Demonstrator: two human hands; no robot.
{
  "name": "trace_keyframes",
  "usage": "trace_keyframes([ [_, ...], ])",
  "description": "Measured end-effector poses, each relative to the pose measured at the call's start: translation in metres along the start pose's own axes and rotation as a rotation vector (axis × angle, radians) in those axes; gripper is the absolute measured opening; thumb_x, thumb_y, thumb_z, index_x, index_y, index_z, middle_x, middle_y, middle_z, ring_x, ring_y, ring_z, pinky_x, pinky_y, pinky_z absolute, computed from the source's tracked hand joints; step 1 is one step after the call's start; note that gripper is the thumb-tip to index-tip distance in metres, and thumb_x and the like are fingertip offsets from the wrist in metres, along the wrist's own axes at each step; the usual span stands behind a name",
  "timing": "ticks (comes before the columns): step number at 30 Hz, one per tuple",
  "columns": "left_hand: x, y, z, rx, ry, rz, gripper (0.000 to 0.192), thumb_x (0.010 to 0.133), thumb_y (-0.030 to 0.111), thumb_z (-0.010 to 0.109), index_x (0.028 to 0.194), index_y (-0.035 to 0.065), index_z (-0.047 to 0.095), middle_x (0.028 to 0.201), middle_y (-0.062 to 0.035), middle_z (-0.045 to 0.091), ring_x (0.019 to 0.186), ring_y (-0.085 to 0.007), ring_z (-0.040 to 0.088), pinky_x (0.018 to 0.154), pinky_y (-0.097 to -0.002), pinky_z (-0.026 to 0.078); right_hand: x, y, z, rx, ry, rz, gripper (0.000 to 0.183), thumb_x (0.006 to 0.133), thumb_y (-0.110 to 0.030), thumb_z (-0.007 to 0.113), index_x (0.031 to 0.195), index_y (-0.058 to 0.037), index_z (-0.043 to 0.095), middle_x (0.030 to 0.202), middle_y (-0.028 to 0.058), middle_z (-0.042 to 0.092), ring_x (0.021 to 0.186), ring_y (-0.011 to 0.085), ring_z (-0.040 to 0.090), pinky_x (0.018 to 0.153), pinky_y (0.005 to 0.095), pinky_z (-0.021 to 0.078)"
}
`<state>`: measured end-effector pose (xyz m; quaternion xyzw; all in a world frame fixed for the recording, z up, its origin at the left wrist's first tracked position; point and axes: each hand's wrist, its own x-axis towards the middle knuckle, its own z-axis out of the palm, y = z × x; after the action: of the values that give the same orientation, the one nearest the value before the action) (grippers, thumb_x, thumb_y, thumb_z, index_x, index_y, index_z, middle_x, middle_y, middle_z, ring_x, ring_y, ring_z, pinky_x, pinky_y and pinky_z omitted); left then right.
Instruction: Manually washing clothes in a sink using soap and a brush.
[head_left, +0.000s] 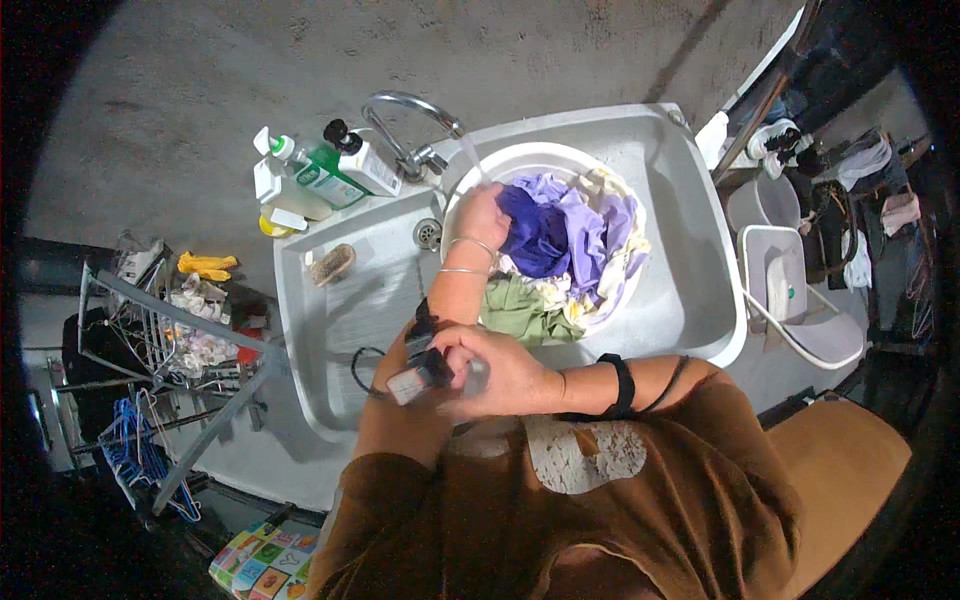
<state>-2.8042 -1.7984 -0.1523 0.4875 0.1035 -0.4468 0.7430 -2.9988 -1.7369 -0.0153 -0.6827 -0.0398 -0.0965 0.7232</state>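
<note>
My left hand (480, 216) reaches into a round white basin (459, 169), its curled fingers against a dark purple cloth (534, 236); whether they grip it is unclear. A thin stream of water from the chrome faucet (420, 105) falls by this hand. Two thin bangles circle the left wrist. My right hand (499, 371), partly blurred, has its fingers closed at the side of a small black device (429, 369) strapped on the left forearm. Lavender cloth (589, 240), olive green cloth (525, 309) and white-and-yellow patterned cloth (626, 262) lie bunched in the basin.
The basin stands in a grey sink (675, 300). On its left ledge are a green pump bottle (330, 176) and a white pump bottle (371, 165); a scrub brush (334, 264) lies below. Blue hangers (135, 450) hang left, and a folding stool (817, 337) stands right.
</note>
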Motion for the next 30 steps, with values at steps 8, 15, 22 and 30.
trace_keyframes([
  [8, 0.016, 0.02, -0.052, -0.137, 0.005, -0.154, 0.009, 0.08, 0.019, 0.051, 0.072, 0.0125, 0.051, 0.058, -0.0001, 0.048, 0.049, -0.0161, 0.046, 0.045, -0.0306, 0.034, 0.002, 0.03, -0.013, 0.024, 0.078, 0.062, 0.052, 0.069, -0.017, 0.071, 0.111, -0.0007, 0.045, 0.084, 0.0028, 0.054, 0.074, 0.0081, 0.05, 0.067, 0.0217, 0.0416],
  [15, 0.008, 0.026, -0.032, -0.064, -0.041, -0.201, 0.014, 0.08, 0.018, 0.054, 0.079, 0.0044, 0.055, 0.072, -0.01, 0.06, 0.063, -0.0254, 0.057, 0.072, -0.0396, 0.045, -0.006, 0.057, -0.028, 0.386, -0.053, 0.273, 0.051, 0.074, -0.009, 0.065, 0.119, -0.0063, 0.041, 0.097, -0.0007, 0.053, 0.089, 0.008, 0.05, 0.078, 0.0235, 0.0407],
  [22, -0.028, 0.053, -0.003, -0.2, -0.287, -0.274, 0.016, 0.082, 0.016, 0.047, 0.081, 0.0022, 0.054, 0.079, -0.0123, 0.06, 0.076, -0.0288, 0.058, 0.077, -0.0439, 0.046, -0.001, 0.093, -0.073, 0.202, 0.636, 0.36, 0.07, 0.076, -0.038, 0.062, 0.126, -0.0012, 0.029, 0.116, 0.0122, 0.043, 0.104, 0.0213, 0.044, 0.084, 0.0318, 0.039],
  [30, -0.075, 0.006, -0.012, 0.187, -0.725, 0.438, 0.05, 0.06, -0.002, 0.061, 0.108, 0.0043, 0.05, 0.097, -0.0037, 0.055, 0.094, -0.014, 0.049, 0.088, -0.0297, 0.038, 0.015, 0.124, -0.111, 0.809, 0.445, 0.474, 0.067, 0.078, -0.067, 0.03, 0.121, -0.0181, 0.041, 0.112, 0.006, 0.051, 0.096, 0.0227, 0.053, 0.076, 0.0446, 0.0476],
])
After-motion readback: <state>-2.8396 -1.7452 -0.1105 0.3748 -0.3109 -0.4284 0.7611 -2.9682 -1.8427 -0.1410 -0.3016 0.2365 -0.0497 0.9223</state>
